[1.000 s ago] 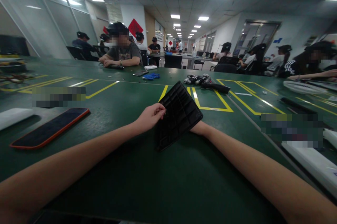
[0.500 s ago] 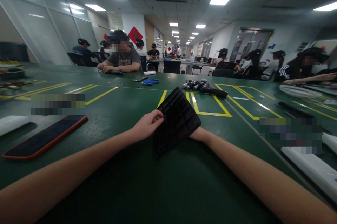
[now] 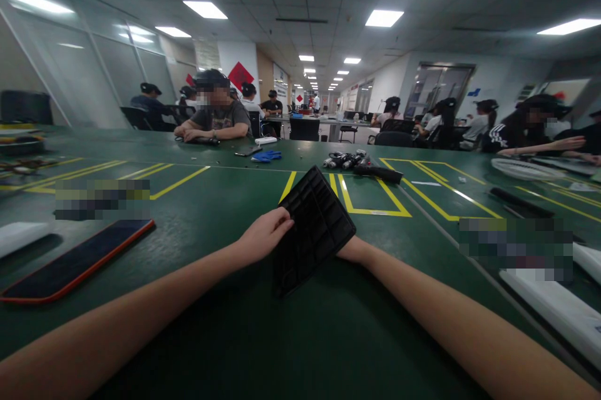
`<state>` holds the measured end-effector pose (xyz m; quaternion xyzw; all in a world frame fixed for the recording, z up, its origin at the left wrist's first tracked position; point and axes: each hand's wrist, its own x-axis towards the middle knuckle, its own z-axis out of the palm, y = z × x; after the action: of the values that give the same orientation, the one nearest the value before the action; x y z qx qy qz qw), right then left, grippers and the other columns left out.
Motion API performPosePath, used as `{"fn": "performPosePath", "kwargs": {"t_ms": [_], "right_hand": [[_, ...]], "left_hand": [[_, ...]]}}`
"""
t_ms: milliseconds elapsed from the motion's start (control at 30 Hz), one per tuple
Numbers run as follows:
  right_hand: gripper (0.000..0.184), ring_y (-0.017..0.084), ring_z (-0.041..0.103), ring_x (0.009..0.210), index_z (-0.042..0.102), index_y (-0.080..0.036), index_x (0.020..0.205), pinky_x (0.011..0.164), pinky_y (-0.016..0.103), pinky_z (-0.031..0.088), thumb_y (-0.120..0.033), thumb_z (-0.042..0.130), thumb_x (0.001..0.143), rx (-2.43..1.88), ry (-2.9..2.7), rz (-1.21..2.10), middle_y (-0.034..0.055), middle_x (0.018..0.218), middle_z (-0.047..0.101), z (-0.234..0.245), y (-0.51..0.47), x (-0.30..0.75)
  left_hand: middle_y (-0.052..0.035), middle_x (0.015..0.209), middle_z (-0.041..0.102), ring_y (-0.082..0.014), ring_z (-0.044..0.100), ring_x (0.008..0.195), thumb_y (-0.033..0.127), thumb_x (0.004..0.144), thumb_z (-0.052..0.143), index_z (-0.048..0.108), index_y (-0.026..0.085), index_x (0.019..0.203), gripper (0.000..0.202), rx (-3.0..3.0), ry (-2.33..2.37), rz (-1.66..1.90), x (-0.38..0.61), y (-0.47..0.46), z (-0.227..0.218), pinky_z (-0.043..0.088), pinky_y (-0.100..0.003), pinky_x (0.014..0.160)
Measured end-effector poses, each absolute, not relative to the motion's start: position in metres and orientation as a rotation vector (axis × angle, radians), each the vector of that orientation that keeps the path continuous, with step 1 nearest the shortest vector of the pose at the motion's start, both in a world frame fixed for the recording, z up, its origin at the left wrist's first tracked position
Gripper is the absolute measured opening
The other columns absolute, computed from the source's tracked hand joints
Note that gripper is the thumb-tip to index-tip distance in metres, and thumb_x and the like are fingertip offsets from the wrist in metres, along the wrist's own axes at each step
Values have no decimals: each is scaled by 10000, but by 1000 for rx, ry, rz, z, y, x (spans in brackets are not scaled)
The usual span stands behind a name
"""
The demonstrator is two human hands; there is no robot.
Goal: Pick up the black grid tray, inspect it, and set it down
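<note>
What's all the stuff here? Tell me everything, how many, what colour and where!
Gridded panel: one, black, tilted, between the hands
Table: one, green, across the foreground
Tape strips: many, yellow, on the table
Phone-like slab: one, dark, orange rim, table's left
Glove: apparently one, blue, beyond the panel
Tangled heap: one, black and silver, beyond the panel
Slabs: at least three, white, table's sides
People: several, dark or pale clothes, background
Chairs: several, black, background
Ceiling lights: many, white, overhead
Diamond signs: a few, red, background
Forearms: two, bare, bottom corners
Left hand: one, bare, at the panel's left edge
Right hand: one, bare, mostly hidden behind the panel
</note>
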<state>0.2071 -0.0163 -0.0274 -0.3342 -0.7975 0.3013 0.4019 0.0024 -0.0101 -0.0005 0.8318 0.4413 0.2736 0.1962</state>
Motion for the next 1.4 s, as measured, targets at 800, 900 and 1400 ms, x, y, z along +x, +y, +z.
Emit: {"fn": "performPosePath", "kwargs": {"t_ms": [800,900,1400], "right_hand": [[402,247,485,1148,559,-160,1113,1056,467,342,-349,615,763,-821,-2021,718,106,1216,569,-37,-8,206],[400,242,466,1175,555,-166,1127,1067,455,330,-345,606,772,-818,-2027,709,103,1254,546,-35,-9,207],[512,232,548,1063,513,-207,1202,987,459,394,-202,631,705,-1053,-1958,632,69,1102,622,-27,20,238]], "left_hand": [[-26,747,538,-122,493,621,216,708,557,493,163,785,113,1509,1030,934,-3,-5,10,383,-226,523],[0,706,489,-89,448,563,211,668,569,465,158,781,162,1207,988,878,-2,-3,6,303,-187,458],[-86,922,589,-230,548,840,507,751,539,576,167,917,380,2429,1639,994,-30,44,4,440,-348,749]]}}
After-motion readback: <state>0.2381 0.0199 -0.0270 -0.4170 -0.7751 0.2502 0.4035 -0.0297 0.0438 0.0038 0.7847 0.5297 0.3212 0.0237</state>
